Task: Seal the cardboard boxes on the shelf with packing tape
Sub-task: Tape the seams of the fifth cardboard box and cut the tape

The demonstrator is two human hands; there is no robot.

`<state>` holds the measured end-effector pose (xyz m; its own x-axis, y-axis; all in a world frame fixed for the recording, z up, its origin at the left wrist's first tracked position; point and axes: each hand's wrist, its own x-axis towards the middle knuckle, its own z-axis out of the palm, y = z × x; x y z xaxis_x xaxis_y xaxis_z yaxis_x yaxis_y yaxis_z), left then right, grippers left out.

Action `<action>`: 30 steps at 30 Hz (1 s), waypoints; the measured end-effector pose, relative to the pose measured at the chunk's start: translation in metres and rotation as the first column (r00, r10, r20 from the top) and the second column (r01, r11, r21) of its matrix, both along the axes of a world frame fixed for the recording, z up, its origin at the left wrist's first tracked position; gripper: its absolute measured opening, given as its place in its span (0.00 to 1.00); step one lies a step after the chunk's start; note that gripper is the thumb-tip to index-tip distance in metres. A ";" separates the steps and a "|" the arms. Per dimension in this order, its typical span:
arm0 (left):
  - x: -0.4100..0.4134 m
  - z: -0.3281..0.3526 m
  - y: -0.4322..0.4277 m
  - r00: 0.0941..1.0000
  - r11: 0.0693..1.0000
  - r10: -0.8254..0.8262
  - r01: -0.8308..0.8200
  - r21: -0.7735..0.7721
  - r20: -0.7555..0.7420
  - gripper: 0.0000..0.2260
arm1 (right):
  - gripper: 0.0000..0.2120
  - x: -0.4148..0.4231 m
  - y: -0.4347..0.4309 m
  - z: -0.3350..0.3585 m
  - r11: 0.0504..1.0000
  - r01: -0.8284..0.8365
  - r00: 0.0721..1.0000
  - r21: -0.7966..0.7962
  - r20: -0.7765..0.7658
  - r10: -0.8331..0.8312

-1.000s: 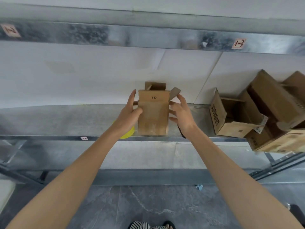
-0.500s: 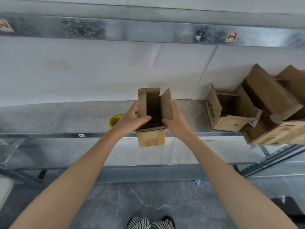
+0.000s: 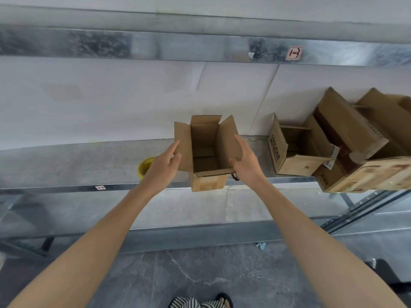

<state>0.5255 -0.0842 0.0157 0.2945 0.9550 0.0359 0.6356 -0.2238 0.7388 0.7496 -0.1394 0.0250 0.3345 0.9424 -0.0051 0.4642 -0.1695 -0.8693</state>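
cardboard box (image 3: 208, 182) between outstretched arms; left hand (image 3: 163, 168) and right hand (image 3: 247, 166) touch its flaps (image 3: 228, 138), grip released.

Open box (image 3: 205, 150) on shelf (image 3: 66, 165) edge between both hands, tape roll (image 3: 144, 167) left — more boxes (image 3: 333, 147) right.

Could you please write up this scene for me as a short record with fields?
Box in work: small cardboard box, upright at the front edge of the shelf
Flaps: all four open, unsealed
Hands: left hand touches the left flap's outside; right hand lies along the right flap's outside
Tape: yellow tape roll on the shelf, partly behind the left hand
Others: open boxes piled to the right
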 end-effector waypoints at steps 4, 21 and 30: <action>0.022 0.010 0.009 0.996 0.999 -0.037 0.035 0.016 0.082 0.21 | 0.35 0.028 -0.002 0.014 0.996 0.076 0.996 0.035 0.048 -0.078; 0.100 -0.007 0.035 0.916 0.951 -0.236 0.286 0.117 -0.326 0.20 | 0.35 0.137 0.005 0.011 0.978 0.196 0.971 -0.071 0.155 -0.184; 0.106 -0.015 0.048 0.900 0.949 -0.244 0.299 0.102 -0.361 0.20 | 0.34 0.154 0.007 0.027 0.969 0.172 0.891 -0.176 0.448 -0.077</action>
<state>0.6314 -0.0363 0.0010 0.5617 0.8270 0.0241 0.7401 -0.5152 0.4322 0.9034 -0.1325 0.0517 0.4621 0.8866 -0.0206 0.7501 -0.4032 -0.5242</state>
